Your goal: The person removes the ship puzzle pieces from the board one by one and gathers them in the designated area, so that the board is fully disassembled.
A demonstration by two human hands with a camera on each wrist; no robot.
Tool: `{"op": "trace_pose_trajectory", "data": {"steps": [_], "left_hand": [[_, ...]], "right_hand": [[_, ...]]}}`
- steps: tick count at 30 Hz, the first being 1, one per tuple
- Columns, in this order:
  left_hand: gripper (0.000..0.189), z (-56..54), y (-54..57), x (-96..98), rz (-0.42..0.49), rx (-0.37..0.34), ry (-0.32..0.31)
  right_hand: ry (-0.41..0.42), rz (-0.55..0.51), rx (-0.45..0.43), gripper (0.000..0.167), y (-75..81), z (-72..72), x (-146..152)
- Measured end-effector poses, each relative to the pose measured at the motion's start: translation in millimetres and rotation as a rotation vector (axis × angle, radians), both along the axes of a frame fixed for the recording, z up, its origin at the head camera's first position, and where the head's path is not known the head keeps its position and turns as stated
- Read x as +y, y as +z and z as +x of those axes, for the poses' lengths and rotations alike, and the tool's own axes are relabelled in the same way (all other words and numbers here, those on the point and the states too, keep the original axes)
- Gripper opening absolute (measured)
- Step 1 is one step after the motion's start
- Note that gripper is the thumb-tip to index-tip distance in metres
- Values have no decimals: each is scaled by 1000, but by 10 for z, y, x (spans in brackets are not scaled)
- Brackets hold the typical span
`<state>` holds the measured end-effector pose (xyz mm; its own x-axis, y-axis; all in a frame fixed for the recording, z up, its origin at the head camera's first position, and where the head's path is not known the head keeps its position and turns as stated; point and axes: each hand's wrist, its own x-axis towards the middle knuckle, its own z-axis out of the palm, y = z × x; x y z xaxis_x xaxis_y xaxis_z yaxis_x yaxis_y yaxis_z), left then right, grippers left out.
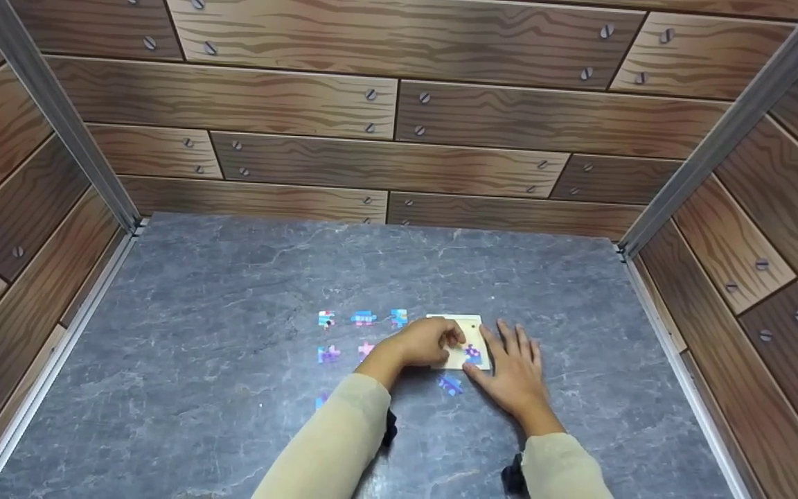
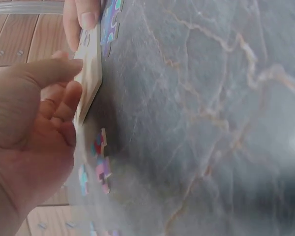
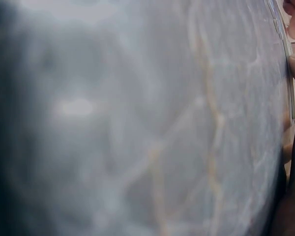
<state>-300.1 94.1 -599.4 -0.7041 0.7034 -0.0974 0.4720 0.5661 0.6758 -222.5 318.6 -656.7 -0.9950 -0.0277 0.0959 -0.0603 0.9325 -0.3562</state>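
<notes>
A pale wooden puzzle board lies flat on the tabletop, with one purple-blue jigsaw piece in its lower right part. My left hand is over the board's left side, fingers bent; in the left wrist view a gap shows between thumb and forefinger, with no piece visible there. My right hand lies at the board's right side, fingers spread and fairly straight. Its thumb touches the board's near edge. Just below the board is a loose blue-purple jigsaw piece.
Left of the board, several loose jigsaw pieces lie in rows, among them a white-blue one, a blue one and a purple one. My left forearm partly covers the lower rows. Wood-patterned walls enclose the grey marbled tabletop.
</notes>
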Motion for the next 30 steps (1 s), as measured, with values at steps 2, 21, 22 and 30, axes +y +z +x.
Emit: {"op": "trace_pose_trajectory", "data": {"steps": [2,21,22,30], "left_hand": [[40,1,28,-24,-8,27,-12],[27,187,-22,-126,-174,169,-73],[26,191,-24,-133,-171,167,-74],[22,202,-34,-170,-154,170,-119]], "right_hand": [[1,1,8,88,8,-9,2],[-5,18,-15,90,0,-2,22],[-5,15,-16,90,-2,-2,20],[-3,13,-18,91,-10,-9,6]]}}
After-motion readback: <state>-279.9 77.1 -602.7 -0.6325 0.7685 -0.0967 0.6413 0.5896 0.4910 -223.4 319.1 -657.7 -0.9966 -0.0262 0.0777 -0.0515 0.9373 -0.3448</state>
